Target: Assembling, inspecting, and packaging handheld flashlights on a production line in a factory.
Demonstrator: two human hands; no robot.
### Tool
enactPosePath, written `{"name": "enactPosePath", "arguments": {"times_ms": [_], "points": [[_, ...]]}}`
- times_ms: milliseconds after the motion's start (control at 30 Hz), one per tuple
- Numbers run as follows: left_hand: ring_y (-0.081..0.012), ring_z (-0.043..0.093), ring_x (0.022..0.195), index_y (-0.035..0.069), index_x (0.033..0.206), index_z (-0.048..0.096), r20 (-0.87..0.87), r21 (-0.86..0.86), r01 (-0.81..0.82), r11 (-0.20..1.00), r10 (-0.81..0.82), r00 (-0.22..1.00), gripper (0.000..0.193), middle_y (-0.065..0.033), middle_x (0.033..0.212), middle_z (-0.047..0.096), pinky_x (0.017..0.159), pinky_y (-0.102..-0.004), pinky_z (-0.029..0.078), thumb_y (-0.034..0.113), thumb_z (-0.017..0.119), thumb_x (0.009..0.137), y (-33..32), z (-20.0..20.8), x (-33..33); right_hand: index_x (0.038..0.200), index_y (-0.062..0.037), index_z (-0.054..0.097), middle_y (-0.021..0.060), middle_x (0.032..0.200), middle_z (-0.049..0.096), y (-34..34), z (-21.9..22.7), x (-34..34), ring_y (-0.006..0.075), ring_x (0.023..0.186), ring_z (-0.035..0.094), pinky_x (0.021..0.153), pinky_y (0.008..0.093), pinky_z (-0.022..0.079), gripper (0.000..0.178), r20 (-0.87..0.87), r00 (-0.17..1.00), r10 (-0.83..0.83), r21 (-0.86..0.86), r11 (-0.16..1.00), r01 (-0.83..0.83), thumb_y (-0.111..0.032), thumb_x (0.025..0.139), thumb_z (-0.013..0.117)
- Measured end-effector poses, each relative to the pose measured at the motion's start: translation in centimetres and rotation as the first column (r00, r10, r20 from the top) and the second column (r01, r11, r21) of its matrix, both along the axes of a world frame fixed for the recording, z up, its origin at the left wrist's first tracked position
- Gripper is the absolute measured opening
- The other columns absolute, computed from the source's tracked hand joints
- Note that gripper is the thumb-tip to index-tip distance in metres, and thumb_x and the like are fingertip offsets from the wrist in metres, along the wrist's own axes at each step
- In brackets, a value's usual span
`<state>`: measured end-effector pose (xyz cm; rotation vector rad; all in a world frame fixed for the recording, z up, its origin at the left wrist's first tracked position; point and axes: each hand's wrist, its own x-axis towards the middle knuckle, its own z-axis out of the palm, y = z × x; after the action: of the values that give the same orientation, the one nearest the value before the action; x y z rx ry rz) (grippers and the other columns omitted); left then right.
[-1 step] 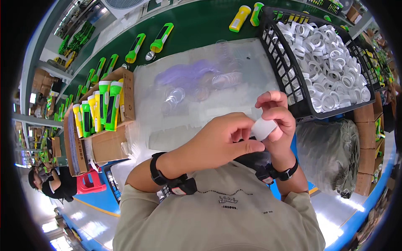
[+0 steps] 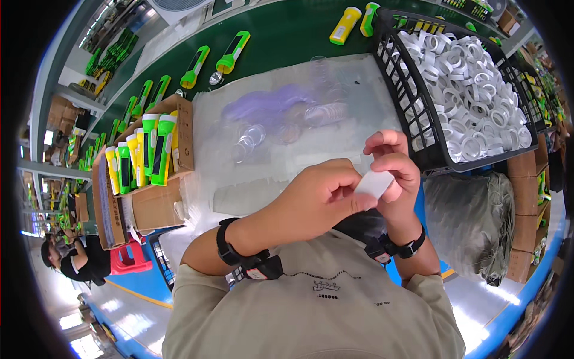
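A white plastic ring (image 2: 375, 182) is held up between my two hands above the near part of the worktable. My left hand (image 2: 323, 194) closes on its left side, the thumb pressing the lower edge. Around its right side curl the fingers of my right hand (image 2: 399, 170), with the forefinger raised. Part of the ring is hidden behind the fingers. Clear round lenses (image 2: 250, 137) lie beyond my hands on the plastic-covered work surface (image 2: 197, 143), beside a wavy row of purple-tinted discs (image 2: 269, 102).
A black crate (image 2: 418, 110) full of similar white rings stands at the right. At the left, a cardboard box (image 2: 185, 134) holds green and yellow flashlights (image 2: 162, 149). More flashlights lie along the green table (image 2: 272, 42). A filled clear bag (image 2: 469, 215) sits below the crate.
The ring has tilted slightly between my fingers. My left thumb has shifted a little up and left, onto the ring's lower edge.
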<state>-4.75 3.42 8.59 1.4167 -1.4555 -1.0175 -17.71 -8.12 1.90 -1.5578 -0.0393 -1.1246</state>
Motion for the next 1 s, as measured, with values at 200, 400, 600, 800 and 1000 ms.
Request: {"name": "enactPosePath", "arguments": {"times_ms": [200, 400, 600, 800, 1000], "points": [[-0.0173, 0.048, 0.061, 0.002, 0.078, 0.059, 0.368, -0.149, -0.205, 0.967, 0.247, 0.897, 0.015, -0.0044, 0.073, 0.05, 0.054, -0.0281, 0.038, 0.015, 0.067, 0.081, 0.6, -0.2, 0.0, 0.108, 0.0015, 0.056, 0.0059, 0.092, 0.056, 1.1, 1.7, -0.3, 0.0126, 0.084, 0.053, 0.071, 0.0265, 0.043, 0.039, -0.074, 0.947, 0.312, 0.651, 0.734, -0.191, -0.033, 0.089, 0.057], [-0.0173, 0.052, 0.059, 0.003, 0.081, 0.058, 0.344, 0.131, -0.134, 0.982, 0.081, 0.935, 0.014, -0.0051, 0.069, 0.054, 0.055, -0.0269, 0.041, 0.014, 0.066, 0.081, 1.6, 0.2, 0.7, 0.091, 0.0029, 0.058, 0.005, 0.074, 0.061, -1.0, 3.3, -1.2, 0.0098, 0.056, 0.056, 0.048, 0.0204, 0.042, 0.023, -0.376, 0.7, 0.607, 0.68, 0.694, -0.235, -0.02, 0.087, 0.057], [-0.0082, 0.056, 0.065, 0.001, 0.09, 0.058, -0.062, 0.243, -0.199, 0.949, 0.22, 0.974, 0.012, -0.0028, 0.074, 0.061, 0.058, -0.0231, 0.043, 0.009, 0.063, 0.084, 2.7, -0.5, 1.2, 0.086, 0.0029, 0.059, 0.0084, 0.072, 0.063, -0.9, 3.7, -1.0, 0.0127, 0.053, 0.061, 0.045, 0.0212, 0.046, 0.017, -0.404, 0.552, 0.73, 0.791, 0.582, -0.191, -0.014, 0.086, 0.058], [-0.0097, 0.056, 0.061, 0.0, 0.088, 0.057, -0.055, 0.18, -0.213, 0.96, 0.226, 0.973, 0.012, -0.0051, 0.075, 0.061, 0.056, -0.0233, 0.044, 0.007, 0.065, 0.082, 3.4, -0.7, 1.5, 0.081, 0.0018, 0.055, 0.0081, 0.071, 0.062, 0.8, 2.9, -0.7, 0.0135, 0.057, 0.061, 0.05, 0.0227, 0.048, 0.019, -0.35, 0.638, 0.686, 0.796, 0.577, -0.183, -0.016, 0.088, 0.059], [-0.0091, 0.057, 0.066, 0.0, 0.089, 0.057, -0.069, 0.061, -0.263, 0.963, 0.267, 0.961, 0.012, -0.005, 0.077, 0.06, 0.059, -0.022, 0.044, 0.006, 0.065, 0.083, 4.0, -1.9, 2.0, 0.087, 0.0017, 0.055, 0.0071, 0.071, 0.061, 2.3, 2.5, 0.0, 0.0134, 0.061, 0.061, 0.057, 0.0243, 0.05, 0.018, -0.272, 0.682, 0.679, 0.816, 0.539, -0.21, -0.016, 0.089, 0.058]]}}
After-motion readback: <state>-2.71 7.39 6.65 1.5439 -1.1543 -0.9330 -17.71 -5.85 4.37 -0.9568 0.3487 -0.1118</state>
